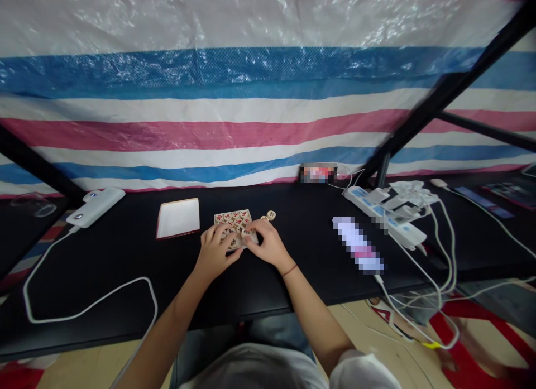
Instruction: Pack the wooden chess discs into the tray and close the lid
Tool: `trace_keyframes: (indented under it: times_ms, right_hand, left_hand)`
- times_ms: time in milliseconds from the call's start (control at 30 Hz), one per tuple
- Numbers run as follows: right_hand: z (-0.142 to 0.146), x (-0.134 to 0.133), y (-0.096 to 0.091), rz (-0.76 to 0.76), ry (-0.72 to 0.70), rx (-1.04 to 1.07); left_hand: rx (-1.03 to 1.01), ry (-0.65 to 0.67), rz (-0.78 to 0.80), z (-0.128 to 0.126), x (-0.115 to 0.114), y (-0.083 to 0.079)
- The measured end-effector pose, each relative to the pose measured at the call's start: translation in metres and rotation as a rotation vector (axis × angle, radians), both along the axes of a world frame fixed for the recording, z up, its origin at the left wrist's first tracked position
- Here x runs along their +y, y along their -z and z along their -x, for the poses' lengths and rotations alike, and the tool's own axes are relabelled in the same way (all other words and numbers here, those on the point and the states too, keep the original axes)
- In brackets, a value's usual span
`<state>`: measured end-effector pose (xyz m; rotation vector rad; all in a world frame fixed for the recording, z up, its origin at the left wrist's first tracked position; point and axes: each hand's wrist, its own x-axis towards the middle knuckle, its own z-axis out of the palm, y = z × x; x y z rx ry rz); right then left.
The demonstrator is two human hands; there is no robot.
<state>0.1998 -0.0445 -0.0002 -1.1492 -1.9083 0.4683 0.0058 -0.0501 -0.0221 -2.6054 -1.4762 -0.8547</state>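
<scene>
Left hand [215, 254] and right hand [270, 245] laid on a chess-piece tray [233, 219].
One piece [248, 233] is pinched by the right; left grip cannot be told. Tray is set midway on the tabletop [125, 288], squared to its edge; white lid [178, 217] left, bare room nearer.

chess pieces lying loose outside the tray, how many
2 loose pieces, side by side on the table past the tray, beyond the right hand, which may hide more.

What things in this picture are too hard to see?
- Head view: part of the tray of round pieces is hidden under the left hand and right hand.
- Head view: the marks painted on them are too small to read.
- Head view: the long thing by the power strip is blurred out.
</scene>
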Motion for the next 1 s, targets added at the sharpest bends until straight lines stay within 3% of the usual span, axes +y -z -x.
trace_keyframes:
  times_ms: [433,1000]
  right_hand:
    - [0.0036,-0.0096,0.001,-0.004,-0.081,-0.19]
    - [0.0013,-0.0067,0.0066,-0.069,-0.037,-0.106]
  left_hand:
    - [-0.01,0.026,0.032,-0.0027,-0.0019,-0.0011]
    - [-0.001,0.028,-0.015,-0.0035,-0.0017,0.0014]
